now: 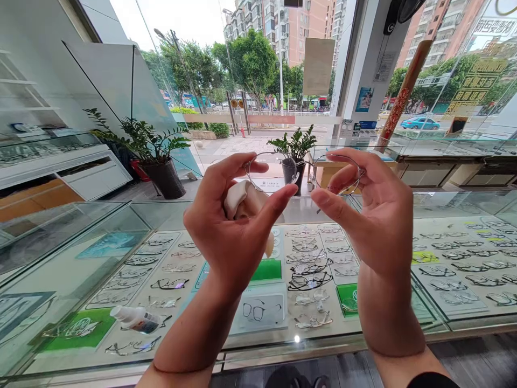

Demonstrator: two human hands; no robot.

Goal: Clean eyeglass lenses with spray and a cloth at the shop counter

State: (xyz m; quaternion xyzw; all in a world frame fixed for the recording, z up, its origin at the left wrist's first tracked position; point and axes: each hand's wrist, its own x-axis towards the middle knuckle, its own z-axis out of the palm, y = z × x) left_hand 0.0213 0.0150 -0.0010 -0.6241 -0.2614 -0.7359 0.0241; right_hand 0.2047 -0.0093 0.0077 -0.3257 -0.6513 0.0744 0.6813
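I hold a pair of thin metal-rimmed glasses up in front of me with both hands. My left hand pinches the left lens rim between thumb and forefinger, and a pale cleaning cloth is tucked in its palm. My right hand pinches the right lens rim the same way. Both hands hover above a glass display counter filled with several rows of spectacle frames.
A small white spray bottle lies on the counter top at lower left. Potted plants stand behind the counter near the shop window, a smaller one behind the glasses. More glass cases run along the left and right.
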